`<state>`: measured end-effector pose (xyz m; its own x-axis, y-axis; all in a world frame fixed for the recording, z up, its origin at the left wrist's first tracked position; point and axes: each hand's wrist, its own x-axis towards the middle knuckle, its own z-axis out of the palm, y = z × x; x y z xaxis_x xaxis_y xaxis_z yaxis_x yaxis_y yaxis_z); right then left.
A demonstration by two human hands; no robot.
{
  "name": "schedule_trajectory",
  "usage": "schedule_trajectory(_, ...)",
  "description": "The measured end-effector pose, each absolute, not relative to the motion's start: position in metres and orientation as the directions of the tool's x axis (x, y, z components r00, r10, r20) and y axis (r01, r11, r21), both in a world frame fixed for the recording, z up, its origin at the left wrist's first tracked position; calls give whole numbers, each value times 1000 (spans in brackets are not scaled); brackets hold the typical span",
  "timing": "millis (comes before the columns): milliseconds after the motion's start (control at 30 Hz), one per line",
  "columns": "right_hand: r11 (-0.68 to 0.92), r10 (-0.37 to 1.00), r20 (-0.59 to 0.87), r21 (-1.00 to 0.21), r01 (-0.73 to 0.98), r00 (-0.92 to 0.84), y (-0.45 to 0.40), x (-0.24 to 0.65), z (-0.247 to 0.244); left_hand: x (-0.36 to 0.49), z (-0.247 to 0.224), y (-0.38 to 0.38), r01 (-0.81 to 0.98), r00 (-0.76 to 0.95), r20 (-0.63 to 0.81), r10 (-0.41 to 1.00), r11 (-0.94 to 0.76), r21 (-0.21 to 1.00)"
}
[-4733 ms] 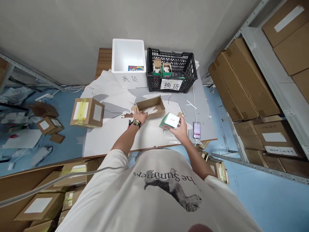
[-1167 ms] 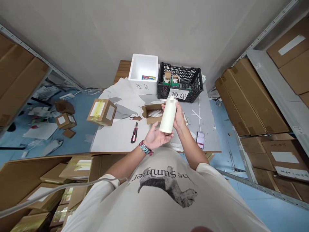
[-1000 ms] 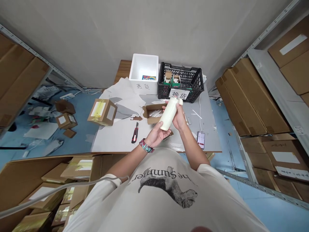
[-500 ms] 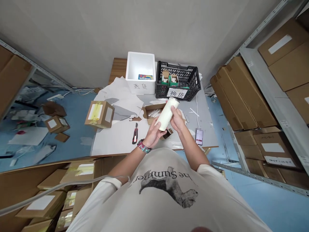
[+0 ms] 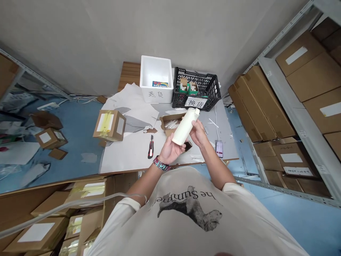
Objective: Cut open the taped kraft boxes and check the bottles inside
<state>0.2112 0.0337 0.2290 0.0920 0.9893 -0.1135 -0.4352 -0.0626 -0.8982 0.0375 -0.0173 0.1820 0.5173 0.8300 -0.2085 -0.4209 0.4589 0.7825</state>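
Pale bottle [image 5: 184, 127], supported by a two-handed grip above the bench [image 5: 126, 158]. At the base end, the bottle is cradled by the left hand [image 5: 171, 151], with the thumb laid along its side and the fingers curled beneath. Nearer the cap, the wall is pinched between the thumb and fingers of the right hand [image 5: 199, 133]; the fingertips are partly hidden behind it.

For sound handling, the weight is best borne by the lower grip, while the upper grip is used lightly for steadying or turning. A smooth wall may slip if both holds are loosened together, so one should be firm whenever the other is shifted.

The long axis runs obliquely between the hands: the base is directed toward the left hand and the wearer, the capped end beyond the right thumb, forward and rightward toward the black crate [image 5: 211, 101]. The exact tilt cannot be told. Just beyond the left grip, the open cardboard box [image 5: 168, 132] is partly covered by the bottle; the utility knife [image 5: 151, 147] lies to its left.
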Motion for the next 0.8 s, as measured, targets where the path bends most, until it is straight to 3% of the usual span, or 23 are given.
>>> schedule_trajectory(67, -75, 990, -118, -902, -425, 74, 29, 210, 232, 36, 183, -19, -427, 487, -206, 849, 437, 792)
schedule_trajectory(200, -73, 981, -136, -918, -390, 136, 26, 212, 231, 40, 185, -28, -323, 213, -71, 975, 138, 936)
schedule_trajectory(267, -69, 985, -125, -919, -388, 120, 25, 215, 229, 43, 186, -32, -351, 241, -81, 967, 164, 922)
schedule_trajectory(367, -115, 990, -136, -923, -368, 32, 26, 224, 222, 45, 185, -36, -487, 396, -184, 900, 375, 789)
schedule_trajectory(433, -179, 982, -186, -942, -284, -1, 30, 235, 214, 47, 182, -35, -533, 382, -208, 900, 399, 746)
schedule_trajectory(600, -151, 984, -161, -982, -117, 78, 52, 277, 198, 56, 171, -28, -456, 216, -185, 959, 267, 849)
schedule_trajectory(800, -73, 981, -58, -995, -74, -185, 75, 324, 202, 89, 157, -27, -232, 123, -93, 988, 120, 965)
